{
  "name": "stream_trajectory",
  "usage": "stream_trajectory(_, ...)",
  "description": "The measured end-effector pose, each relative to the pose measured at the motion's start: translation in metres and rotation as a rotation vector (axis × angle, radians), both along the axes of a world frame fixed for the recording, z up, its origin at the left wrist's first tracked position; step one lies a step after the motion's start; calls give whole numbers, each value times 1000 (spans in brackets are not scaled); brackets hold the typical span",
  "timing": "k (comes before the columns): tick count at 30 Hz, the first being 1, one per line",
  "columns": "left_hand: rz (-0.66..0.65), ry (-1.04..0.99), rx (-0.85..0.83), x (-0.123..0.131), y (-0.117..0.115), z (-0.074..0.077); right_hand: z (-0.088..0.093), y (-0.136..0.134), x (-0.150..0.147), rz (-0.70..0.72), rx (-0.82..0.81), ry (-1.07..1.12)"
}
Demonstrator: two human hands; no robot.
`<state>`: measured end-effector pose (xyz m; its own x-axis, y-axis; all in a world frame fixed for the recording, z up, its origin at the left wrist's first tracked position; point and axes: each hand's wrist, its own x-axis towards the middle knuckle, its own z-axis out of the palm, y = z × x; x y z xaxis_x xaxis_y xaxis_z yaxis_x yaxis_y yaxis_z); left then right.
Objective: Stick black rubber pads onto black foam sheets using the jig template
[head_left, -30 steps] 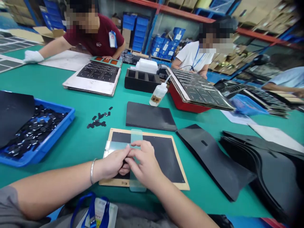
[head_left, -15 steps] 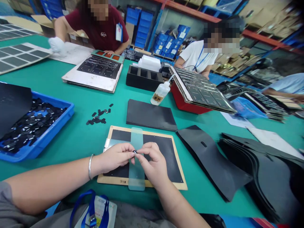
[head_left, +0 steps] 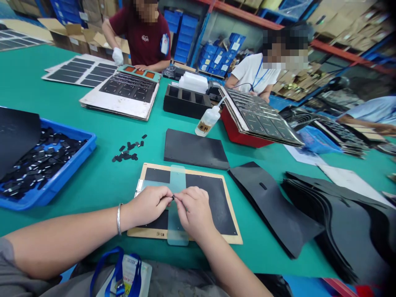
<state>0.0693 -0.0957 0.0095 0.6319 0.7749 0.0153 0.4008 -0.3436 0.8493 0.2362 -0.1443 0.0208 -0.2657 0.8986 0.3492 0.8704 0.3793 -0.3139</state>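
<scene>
Work apparently part-done

Your left hand (head_left: 152,203) and right hand (head_left: 195,209) pinch a small black piece (head_left: 173,197) (its completion unconfirmed) over the translucent strip (head_left: 177,176); farther off, loose pieces (head_left: 125,155) lie untouched, apparently left to do.

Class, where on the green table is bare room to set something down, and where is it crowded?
Bare green tabletop shows between the blue tray and the framed board, and between that tray and the patterned sheets. Crowded: the right, with black sheets, and the board, below left hand and right hand.
</scene>
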Motion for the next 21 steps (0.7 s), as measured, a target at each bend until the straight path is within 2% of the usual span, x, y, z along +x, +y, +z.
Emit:
stream_trajectory(5,-33,-9,-18,-2,1,1,2,0,3,49,-9,-50)
stream_trajectory(15,-57,3,-49,1,-1,3,2,-4,3,54,-12,-47)
stream_trajectory(18,-49,3,-55,1,0,1,4,-1,11,-13,0,-8)
stream_trajectory(21,-10,11,-58,-2,6,-2,11,-3,55,-187,34,74)
